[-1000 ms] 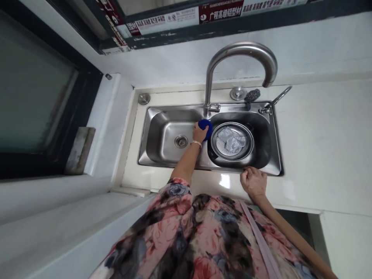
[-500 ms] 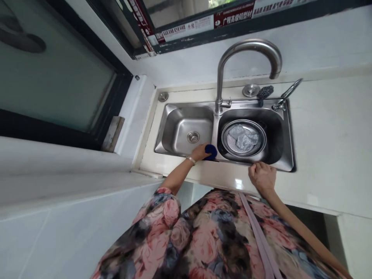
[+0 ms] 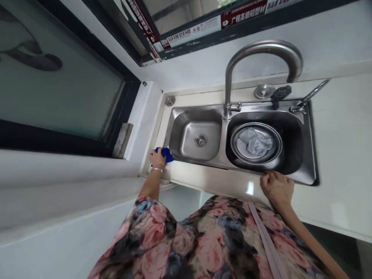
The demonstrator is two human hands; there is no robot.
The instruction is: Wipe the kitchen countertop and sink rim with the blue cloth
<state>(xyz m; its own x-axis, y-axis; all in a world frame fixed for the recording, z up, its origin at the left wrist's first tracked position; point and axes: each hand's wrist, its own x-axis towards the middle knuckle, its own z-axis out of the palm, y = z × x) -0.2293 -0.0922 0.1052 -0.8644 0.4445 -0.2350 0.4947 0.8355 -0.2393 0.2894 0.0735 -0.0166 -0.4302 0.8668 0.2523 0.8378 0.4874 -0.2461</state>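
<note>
The left hand [image 3: 157,159] is closed upon a blue cloth [image 3: 167,154], at the front left corner of the sink [image 3: 224,139]. The right hand [image 3: 278,188] rests at the sink's front edge with curled fingers; whether it grips, I cannot tell. In the sink's right bowl sits a perforated strainer [image 3: 245,152], bearing crumpled plastic [image 3: 258,144]. At the sink's back rises the faucet [image 3: 228,81].

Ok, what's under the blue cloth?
Pale countertop and sink rim show beside the blue cloth at the sink's front left corner. Whatever lies directly beneath is covered by cloth and left hand.
</note>
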